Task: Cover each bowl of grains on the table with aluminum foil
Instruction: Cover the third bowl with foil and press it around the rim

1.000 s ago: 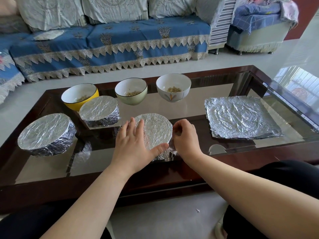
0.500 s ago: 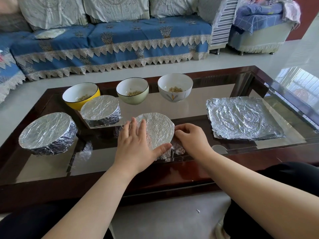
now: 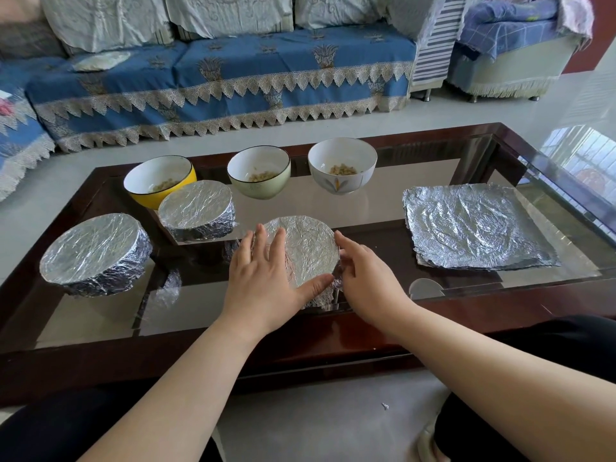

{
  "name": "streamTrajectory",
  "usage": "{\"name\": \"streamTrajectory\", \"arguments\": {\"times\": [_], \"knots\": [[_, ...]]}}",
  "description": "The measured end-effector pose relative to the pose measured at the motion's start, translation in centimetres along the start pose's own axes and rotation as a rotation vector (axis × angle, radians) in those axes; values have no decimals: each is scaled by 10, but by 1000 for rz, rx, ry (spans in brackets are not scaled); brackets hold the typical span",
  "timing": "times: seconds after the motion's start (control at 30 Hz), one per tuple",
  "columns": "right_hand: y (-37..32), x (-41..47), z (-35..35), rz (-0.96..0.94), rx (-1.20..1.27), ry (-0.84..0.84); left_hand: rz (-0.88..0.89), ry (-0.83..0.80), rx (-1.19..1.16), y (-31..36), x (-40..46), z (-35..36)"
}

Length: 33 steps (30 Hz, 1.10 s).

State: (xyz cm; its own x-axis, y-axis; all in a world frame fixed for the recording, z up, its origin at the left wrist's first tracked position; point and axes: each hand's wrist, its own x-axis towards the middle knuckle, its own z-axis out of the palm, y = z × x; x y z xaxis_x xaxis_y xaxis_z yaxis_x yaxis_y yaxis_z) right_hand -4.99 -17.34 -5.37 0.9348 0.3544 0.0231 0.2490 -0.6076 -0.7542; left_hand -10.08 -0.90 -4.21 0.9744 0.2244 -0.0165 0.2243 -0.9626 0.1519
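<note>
Pressing flat on the foil-topped bowl [image 3: 305,250] near the desk's [image 3: 433,208] front edge, the left hand [image 3: 266,278] lay open with fingers spread; the right hand [image 3: 365,278] cupped the bowl's right side, fingers curled against the foil. Two wrapped bowls [image 3: 95,253] stood toward the left edge. Three uncovered bowls [image 3: 260,176] lined the far edge. Foil sheets [image 3: 473,225] lay stacked toward the right edge. The bowl's contents were hidden.

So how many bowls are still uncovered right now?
3, all in the back row: the yellow bowl on the left, the green bowl in the middle, the white bowl on the right. None looks hidden.
</note>
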Motion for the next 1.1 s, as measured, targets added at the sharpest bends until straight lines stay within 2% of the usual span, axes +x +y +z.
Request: {"name": "streamTrajectory", "arguments": {"times": [0.47,0.7,1.1], "knots": [[-4,10,-8,101,261,-33,5,38,-13,-3,2,5],[-9,7,-9,192,552,-68,4,36,-29,-2,1,5],[-1,11,-6,245,647,-117,0,47,-45,-4,3,6]]}}
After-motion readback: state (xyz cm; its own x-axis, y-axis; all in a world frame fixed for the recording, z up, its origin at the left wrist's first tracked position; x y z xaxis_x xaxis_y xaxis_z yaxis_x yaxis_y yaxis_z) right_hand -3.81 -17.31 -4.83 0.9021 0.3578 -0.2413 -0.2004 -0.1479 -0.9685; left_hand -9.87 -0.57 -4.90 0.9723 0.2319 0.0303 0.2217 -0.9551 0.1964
